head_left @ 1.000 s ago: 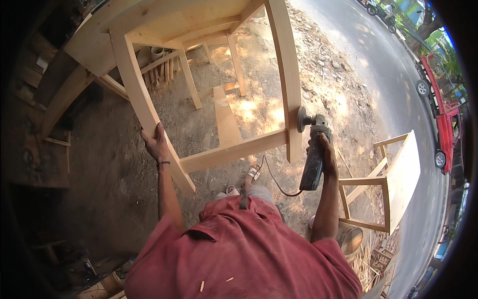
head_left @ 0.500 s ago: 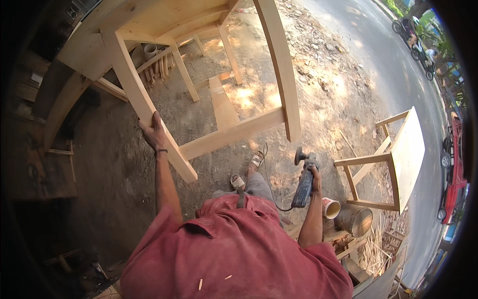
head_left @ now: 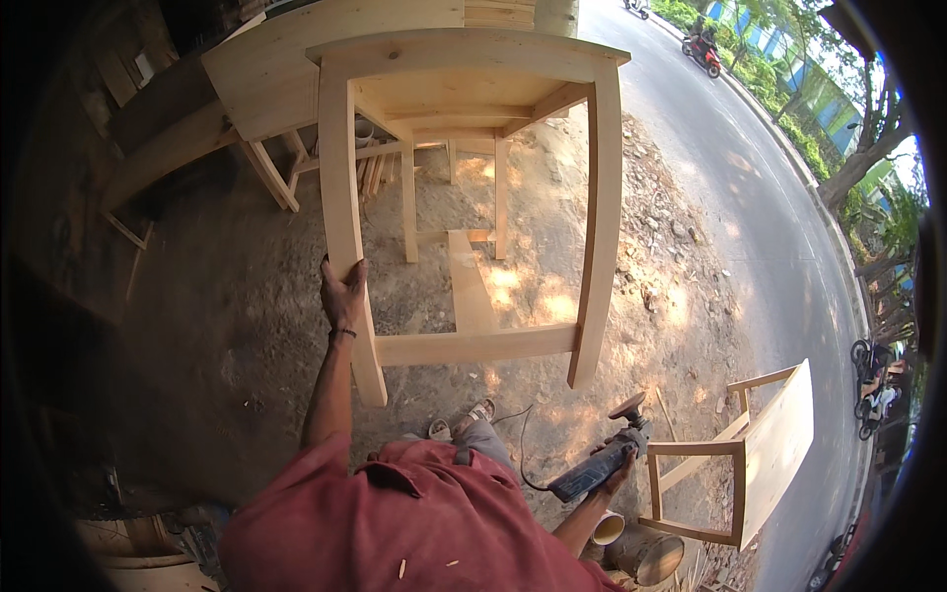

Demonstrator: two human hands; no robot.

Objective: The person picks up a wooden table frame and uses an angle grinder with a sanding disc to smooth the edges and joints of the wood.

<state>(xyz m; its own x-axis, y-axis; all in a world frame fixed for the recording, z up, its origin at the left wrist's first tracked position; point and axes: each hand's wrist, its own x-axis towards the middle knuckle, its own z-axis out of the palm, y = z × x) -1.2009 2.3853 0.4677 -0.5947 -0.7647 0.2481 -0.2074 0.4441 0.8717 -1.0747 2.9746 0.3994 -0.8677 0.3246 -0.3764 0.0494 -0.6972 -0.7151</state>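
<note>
A bare wooden table [head_left: 473, 344] with pale legs and a low crossbar stands in front of me, its legs toward me. My left hand [head_left: 343, 299] is wrapped round its left leg [head_left: 341, 197], a little above the crossbar joint. In my right hand [head_left: 621, 474] is an angle grinder [head_left: 592, 471] with a dark body, held by the body at lower right. A round sanding disc [head_left: 627, 406] sits on its head, apart from the table's right leg [head_left: 598, 227]. Its black cord [head_left: 525, 454] loops down beside my legs.
A smaller wooden table [head_left: 779, 454] lies tipped on its side at right. A white bucket [head_left: 609, 529] and a log [head_left: 653, 560] are near my right forearm. Wooden boards [head_left: 266, 89] stand at upper left. Beyond rubble runs a road [head_left: 710, 128] with motorbikes [head_left: 702, 51].
My view has turned and lifted, so the table now looks squarer and more of it shows. The grinder has shifted down in the picture, its disc tilted differently. Both hands keep their holds.
</note>
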